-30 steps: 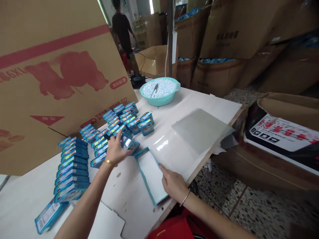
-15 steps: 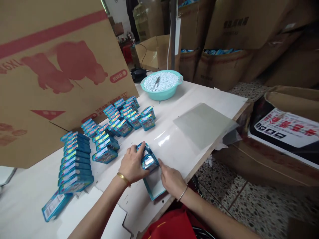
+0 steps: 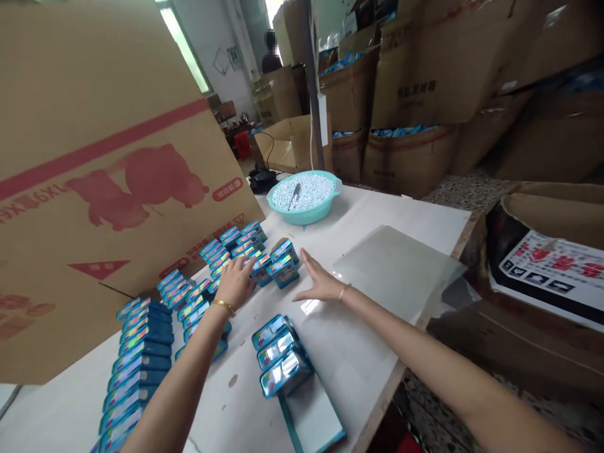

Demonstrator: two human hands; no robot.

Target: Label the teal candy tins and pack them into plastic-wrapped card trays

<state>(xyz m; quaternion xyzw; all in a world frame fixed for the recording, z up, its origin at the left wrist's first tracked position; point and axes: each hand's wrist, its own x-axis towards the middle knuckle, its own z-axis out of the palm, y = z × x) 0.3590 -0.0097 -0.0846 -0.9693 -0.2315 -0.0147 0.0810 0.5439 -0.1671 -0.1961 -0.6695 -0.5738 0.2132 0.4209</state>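
My left hand (image 3: 236,281), fingers stretched out, reaches over the small blue boxes (image 3: 283,272) grouped in rows at mid-table. Its fingertips are at the boxes, and whether they touch one is hard to see. My right hand (image 3: 321,280) is open, thumb and fingers spread, just right of the end boxes and holding nothing. Nearer to me lies an open blue tray (image 3: 316,412) with a white inside. Three shiny blue boxes (image 3: 278,352) stand in a row at its far end.
A long row of blue boxes (image 3: 141,352) stands at the left, before a large carton (image 3: 141,189). A turquoise basin (image 3: 306,214) of white pellets sits at the back. Clear plastic sheets (image 3: 396,270) lie at the right edge. Cartons (image 3: 410,157) and a distant person (image 3: 271,60) are behind.
Both hands have left the tray and moved forward to the grouped boxes. The boxes in the tray now stand uncovered. The view has tilted upward.
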